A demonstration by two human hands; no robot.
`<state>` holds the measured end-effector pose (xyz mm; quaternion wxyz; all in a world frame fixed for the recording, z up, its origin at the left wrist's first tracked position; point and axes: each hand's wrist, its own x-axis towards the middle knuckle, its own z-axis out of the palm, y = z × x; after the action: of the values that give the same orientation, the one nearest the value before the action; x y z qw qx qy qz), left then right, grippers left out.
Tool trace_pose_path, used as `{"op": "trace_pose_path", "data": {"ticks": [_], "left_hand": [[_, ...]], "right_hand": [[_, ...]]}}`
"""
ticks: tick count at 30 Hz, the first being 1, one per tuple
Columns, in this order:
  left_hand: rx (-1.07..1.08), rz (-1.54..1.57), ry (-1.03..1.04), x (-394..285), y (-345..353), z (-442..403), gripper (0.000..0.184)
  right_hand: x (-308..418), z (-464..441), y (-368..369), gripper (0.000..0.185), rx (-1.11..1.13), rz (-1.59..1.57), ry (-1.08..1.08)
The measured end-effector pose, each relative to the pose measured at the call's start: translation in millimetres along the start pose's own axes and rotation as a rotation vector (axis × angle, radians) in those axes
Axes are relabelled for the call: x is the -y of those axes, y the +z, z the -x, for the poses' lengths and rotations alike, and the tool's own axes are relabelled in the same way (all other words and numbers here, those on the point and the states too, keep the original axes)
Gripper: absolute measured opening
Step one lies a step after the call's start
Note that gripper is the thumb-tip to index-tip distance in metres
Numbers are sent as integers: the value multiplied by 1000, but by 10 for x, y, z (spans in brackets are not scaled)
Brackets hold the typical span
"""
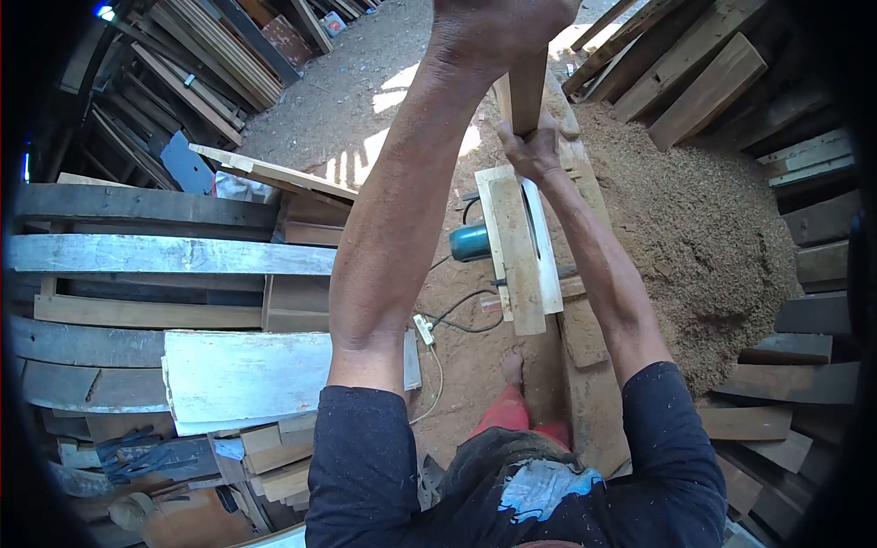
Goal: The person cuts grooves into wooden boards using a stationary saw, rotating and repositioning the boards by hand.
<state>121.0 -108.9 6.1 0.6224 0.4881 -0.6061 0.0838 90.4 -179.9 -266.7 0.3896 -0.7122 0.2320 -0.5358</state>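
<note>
A narrow wooden board (527, 96) is held up in front of me, with its top end out of the frame. Near the upper edge my left hand (504, 29) is closed on it, partly cut off by the frame. Lower down, my right hand (534, 151) grips the board's bottom part with wrapped fingers. Below that hand stands a power tool with a green motor (470, 243), fixed to a pale board table. A wooden strip (516, 260) lies lengthwise on the table, beside a dark slot.
A long wooden beam (585, 342) runs beside the tool. Sawdust (708, 247) is heaped on the right, with planks around it. Stacked boards (247, 374) fill the left. A power cord with a white socket (424, 330) lies on the ground near my bare foot (512, 367).
</note>
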Motion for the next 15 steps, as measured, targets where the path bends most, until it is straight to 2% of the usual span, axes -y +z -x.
{"op": "trace_pose_path", "data": {"ticks": [2,5,6,8,10,12,14,15], "left_hand": [[16,0,68,-91,-88,-65,52],[99,271,163,-583,-311,-200,58],[143,318,168,-743,-394,-253,61],[272,277,101,-1048,-693,-374,67],[405,237,35,-1334,-980,-464,73],[183,-53,147,-1261,-1080,-534,82],[124,-197,151,-615,-1267,-567,90],[364,-79,14,-343,-1571,-540,93]], "right_hand": [[74,-116,61,36,-11,-8,-36],[435,-219,-16,41,69,-75,6],[585,-228,-95,40,55,-114,-46],[939,-224,-295,37,26,-195,-156],[1434,-166,-635,34,-36,-336,-166],[1803,-67,-993,34,-65,-458,-169],[2027,55,-1377,37,-52,-556,-158],[2124,95,-1552,40,12,-607,-121]]}}
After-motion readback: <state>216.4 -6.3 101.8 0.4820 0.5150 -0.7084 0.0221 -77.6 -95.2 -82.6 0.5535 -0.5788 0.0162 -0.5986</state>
